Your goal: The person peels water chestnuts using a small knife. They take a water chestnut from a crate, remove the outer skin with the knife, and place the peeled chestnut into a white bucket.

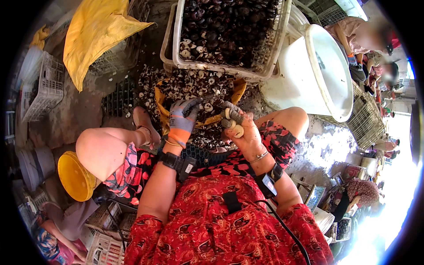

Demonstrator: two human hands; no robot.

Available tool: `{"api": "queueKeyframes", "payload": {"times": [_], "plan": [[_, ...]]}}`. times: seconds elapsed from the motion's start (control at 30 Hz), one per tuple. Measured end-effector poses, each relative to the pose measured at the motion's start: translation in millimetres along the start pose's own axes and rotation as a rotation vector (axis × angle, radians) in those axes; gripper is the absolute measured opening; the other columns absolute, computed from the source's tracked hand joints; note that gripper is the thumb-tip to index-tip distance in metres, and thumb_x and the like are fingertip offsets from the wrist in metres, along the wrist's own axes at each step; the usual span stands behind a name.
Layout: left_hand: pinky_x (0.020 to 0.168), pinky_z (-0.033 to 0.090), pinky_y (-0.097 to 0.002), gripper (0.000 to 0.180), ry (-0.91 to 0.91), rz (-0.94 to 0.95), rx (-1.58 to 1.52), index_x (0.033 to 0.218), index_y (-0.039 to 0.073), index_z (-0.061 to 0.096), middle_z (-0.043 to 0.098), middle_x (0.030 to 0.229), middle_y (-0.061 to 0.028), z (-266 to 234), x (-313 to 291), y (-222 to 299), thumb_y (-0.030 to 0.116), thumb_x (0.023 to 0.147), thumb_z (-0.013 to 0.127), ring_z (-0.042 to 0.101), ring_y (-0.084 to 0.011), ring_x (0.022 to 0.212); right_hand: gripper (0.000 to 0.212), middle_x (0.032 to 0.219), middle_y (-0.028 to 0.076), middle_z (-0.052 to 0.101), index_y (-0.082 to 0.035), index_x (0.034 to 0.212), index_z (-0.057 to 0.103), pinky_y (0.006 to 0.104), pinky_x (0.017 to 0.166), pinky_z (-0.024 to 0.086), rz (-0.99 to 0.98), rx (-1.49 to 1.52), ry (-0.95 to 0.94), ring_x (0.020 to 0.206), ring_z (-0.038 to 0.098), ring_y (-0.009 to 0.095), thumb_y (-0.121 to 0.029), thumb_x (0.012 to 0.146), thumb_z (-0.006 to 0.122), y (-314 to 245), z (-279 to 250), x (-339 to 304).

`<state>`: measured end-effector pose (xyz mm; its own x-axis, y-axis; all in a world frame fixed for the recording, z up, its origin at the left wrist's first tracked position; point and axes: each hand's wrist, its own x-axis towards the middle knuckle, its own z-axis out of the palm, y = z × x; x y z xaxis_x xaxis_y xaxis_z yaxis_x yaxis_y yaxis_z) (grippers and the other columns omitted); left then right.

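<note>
My left hand point(182, 118) wears a grey and orange glove with darkened fingertips. Its fingers are bent together over the peelings; whatever they may hold is too small to make out. Close by on the right, my right hand point(245, 132) is closed around several pale peeled water chestnuts point(239, 131), with grey wrapping on a finger. Below both hands is a yellow sack point(160, 102), its mouth open, among dark and white peelings point(194, 86). Just beyond, a white crate point(221, 70) holds many dark unpeeled water chestnuts point(225, 26) and some pale pieces.
A big white tub point(287, 73) leans at the right of the crate. To the left lie a yellow sheet point(95, 35) and a grey crate point(49, 88). Beside my left knee is a yellow bucket point(73, 176). Other people sit among crates at right and lower left.
</note>
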<state>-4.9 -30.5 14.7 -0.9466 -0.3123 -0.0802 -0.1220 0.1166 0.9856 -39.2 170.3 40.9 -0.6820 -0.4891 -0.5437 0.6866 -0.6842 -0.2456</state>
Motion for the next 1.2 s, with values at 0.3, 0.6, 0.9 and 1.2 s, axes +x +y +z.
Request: {"api": "queueKeyframes", "payload": {"times": [0.3,0.6,0.9,1.2], "plan": [[0.077,0.046,-0.0341,0.022,-0.066,-0.011,-0.036,0.098,0.005,0.066,0.062,0.092,-0.0110,1,-9,24,0.001,0.078,0.060,0.057,-0.0238,0.087,0.036,0.106,0.011,0.059,-0.002,0.120,0.047,0.0256,0.052,0.045,-0.199,-0.339,-0.036,0.073,0.057,0.018,-0.016,0.086,0.051,4,20,-10],[0.077,0.045,-0.0360,0.021,-0.093,0.194,0.028,0.099,0.004,0.066,0.062,0.094,-0.0119,13,-9,4,0.005,0.078,0.063,0.058,-0.0272,0.086,0.026,0.096,0.010,0.059,-0.002,0.113,0.052,0.0214,0.044,0.040,0.010,-0.058,0.013,0.065,0.052,0.015,-0.013,0.091,0.045,1,5,1],[0.078,0.044,-0.0358,0.021,-0.053,0.445,0.315,0.094,0.012,0.069,0.063,0.087,-0.0088,8,-9,26,0.005,0.075,0.064,0.057,-0.0260,0.083,0.025,0.095,0.009,0.063,0.000,0.107,0.054,0.0223,0.047,0.046,-0.313,-0.482,0.058,0.060,0.055,0.012,0.001,0.084,0.045,7,24,-12],[0.082,0.044,-0.0365,0.021,-0.043,0.479,0.279,0.095,0.006,0.068,0.062,0.092,-0.0104,18,-18,28,0.004,0.075,0.064,0.056,-0.0256,0.092,0.025,0.098,0.009,0.060,-0.003,0.109,0.053,0.0223,0.046,0.042,-0.157,-0.335,-0.001,0.068,0.056,0.014,-0.014,0.087,0.046,2,5,-5]]}}
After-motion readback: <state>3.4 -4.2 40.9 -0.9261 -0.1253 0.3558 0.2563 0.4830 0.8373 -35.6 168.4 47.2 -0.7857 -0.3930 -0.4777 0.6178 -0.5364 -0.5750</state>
